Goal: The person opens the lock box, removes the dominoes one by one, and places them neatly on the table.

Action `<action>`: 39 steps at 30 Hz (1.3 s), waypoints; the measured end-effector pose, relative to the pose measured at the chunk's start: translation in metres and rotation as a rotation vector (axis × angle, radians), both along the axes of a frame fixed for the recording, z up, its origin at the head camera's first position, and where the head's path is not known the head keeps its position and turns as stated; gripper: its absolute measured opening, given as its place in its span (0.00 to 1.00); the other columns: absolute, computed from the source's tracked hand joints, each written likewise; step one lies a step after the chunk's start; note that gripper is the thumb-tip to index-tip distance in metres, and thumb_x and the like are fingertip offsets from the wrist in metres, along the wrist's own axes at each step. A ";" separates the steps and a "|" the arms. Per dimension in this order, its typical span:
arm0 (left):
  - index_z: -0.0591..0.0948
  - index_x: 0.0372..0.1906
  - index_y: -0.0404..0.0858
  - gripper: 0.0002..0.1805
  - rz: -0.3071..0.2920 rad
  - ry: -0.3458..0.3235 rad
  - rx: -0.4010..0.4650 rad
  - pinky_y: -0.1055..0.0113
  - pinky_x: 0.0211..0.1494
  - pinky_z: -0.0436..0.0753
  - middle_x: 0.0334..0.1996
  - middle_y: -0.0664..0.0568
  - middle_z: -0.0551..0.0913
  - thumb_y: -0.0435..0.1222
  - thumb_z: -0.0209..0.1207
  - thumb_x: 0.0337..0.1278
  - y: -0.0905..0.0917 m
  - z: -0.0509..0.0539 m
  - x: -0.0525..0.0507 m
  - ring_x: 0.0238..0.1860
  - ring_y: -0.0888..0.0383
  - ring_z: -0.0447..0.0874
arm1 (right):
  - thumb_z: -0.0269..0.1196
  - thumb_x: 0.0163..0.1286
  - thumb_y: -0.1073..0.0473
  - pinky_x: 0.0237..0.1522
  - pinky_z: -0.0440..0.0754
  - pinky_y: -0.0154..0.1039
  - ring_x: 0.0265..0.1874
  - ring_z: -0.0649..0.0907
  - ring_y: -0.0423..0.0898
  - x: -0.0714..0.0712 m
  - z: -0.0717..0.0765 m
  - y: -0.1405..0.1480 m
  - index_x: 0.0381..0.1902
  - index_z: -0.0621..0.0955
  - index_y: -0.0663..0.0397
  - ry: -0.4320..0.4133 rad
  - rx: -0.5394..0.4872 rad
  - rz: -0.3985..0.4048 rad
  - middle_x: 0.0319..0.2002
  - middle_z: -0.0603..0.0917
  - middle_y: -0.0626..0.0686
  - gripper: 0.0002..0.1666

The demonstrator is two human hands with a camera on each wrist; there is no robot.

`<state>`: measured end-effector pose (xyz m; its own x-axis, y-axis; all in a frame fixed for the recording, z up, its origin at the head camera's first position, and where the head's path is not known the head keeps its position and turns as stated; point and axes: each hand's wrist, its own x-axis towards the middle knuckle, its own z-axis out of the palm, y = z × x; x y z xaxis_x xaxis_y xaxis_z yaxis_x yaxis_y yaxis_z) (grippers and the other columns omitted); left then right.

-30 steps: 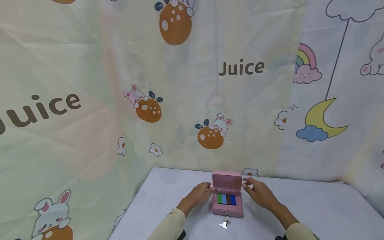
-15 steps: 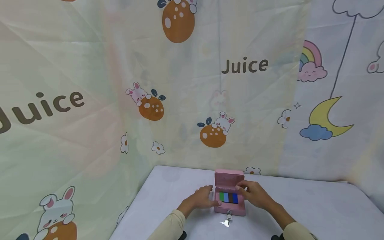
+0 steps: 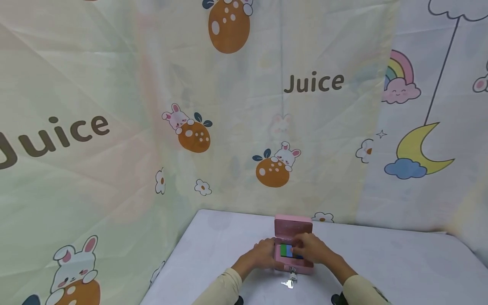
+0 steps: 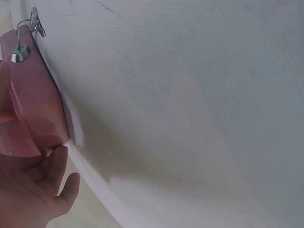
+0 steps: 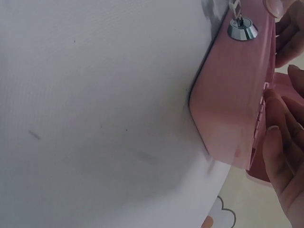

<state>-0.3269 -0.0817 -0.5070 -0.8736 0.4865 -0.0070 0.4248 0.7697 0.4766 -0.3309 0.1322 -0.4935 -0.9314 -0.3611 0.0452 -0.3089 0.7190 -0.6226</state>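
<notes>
Box [image 3: 289, 226], right hand [image 3: 311, 247] over it, backdrop [image 3: 236, 110] reading "Juice" [image 3: 314, 83]

Muted, diffuse light; broad soft shadows on tabletop [image 4: 190, 118]; wrist views slightly hazy.

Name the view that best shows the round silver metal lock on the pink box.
The right wrist view: the round silver metal lock appears largest there. The left wrist view shows it smaller, at left; the head view shows it tiny.
</notes>
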 end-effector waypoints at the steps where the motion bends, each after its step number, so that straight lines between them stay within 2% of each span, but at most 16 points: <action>1: 0.75 0.65 0.47 0.42 0.003 0.002 0.004 0.58 0.52 0.77 0.47 0.57 0.83 0.52 0.77 0.41 0.000 0.000 0.000 0.43 0.65 0.74 | 0.71 0.62 0.63 0.34 0.80 0.39 0.30 0.79 0.42 0.000 -0.001 -0.002 0.46 0.87 0.57 -0.001 0.014 -0.002 0.32 0.86 0.45 0.13; 6: 0.75 0.64 0.44 0.43 0.007 0.014 0.022 0.63 0.48 0.77 0.44 0.55 0.81 0.49 0.79 0.38 0.001 -0.003 0.000 0.41 0.65 0.73 | 0.72 0.60 0.63 0.30 0.75 0.36 0.27 0.77 0.42 0.001 -0.004 -0.010 0.43 0.87 0.57 0.026 0.069 -0.010 0.27 0.82 0.43 0.12; 13: 0.72 0.66 0.41 0.46 0.040 -0.001 0.029 0.65 0.48 0.79 0.45 0.53 0.80 0.49 0.78 0.39 0.002 -0.005 0.001 0.42 0.64 0.74 | 0.73 0.59 0.64 0.29 0.75 0.37 0.25 0.76 0.42 -0.001 -0.012 -0.019 0.44 0.87 0.58 0.038 0.087 -0.019 0.24 0.81 0.44 0.13; 20: 0.70 0.69 0.42 0.48 0.046 -0.032 0.052 0.62 0.56 0.80 0.49 0.52 0.80 0.48 0.79 0.39 0.002 -0.003 0.003 0.47 0.62 0.75 | 0.75 0.57 0.62 0.29 0.74 0.38 0.25 0.75 0.42 -0.006 -0.020 -0.026 0.46 0.88 0.58 0.088 0.138 -0.017 0.27 0.84 0.45 0.17; 25: 0.69 0.70 0.44 0.49 0.054 -0.039 0.037 0.62 0.57 0.80 0.49 0.52 0.80 0.48 0.79 0.39 0.004 -0.003 0.003 0.47 0.62 0.75 | 0.75 0.56 0.61 0.29 0.74 0.40 0.25 0.74 0.43 -0.008 -0.021 -0.029 0.44 0.88 0.58 0.101 0.158 -0.036 0.27 0.84 0.45 0.17; 30: 0.70 0.70 0.44 0.49 0.058 -0.026 0.015 0.62 0.58 0.80 0.50 0.53 0.80 0.48 0.79 0.39 0.003 -0.004 0.002 0.48 0.62 0.75 | 0.75 0.56 0.59 0.30 0.75 0.41 0.25 0.75 0.43 -0.007 -0.021 -0.034 0.40 0.89 0.57 0.142 0.191 -0.064 0.30 0.88 0.49 0.13; 39: 0.69 0.71 0.43 0.51 0.040 -0.009 0.008 0.63 0.56 0.80 0.51 0.52 0.81 0.51 0.79 0.39 0.003 -0.003 0.001 0.48 0.62 0.76 | 0.76 0.55 0.57 0.29 0.72 0.39 0.23 0.74 0.42 -0.005 -0.020 -0.041 0.36 0.89 0.56 0.171 0.229 -0.122 0.25 0.86 0.47 0.12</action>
<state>-0.3254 -0.0783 -0.5100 -0.8925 0.4510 -0.0107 0.3893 0.7821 0.4866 -0.3363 0.0908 -0.5131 -0.9544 -0.2663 0.1353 -0.2983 0.8725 -0.3870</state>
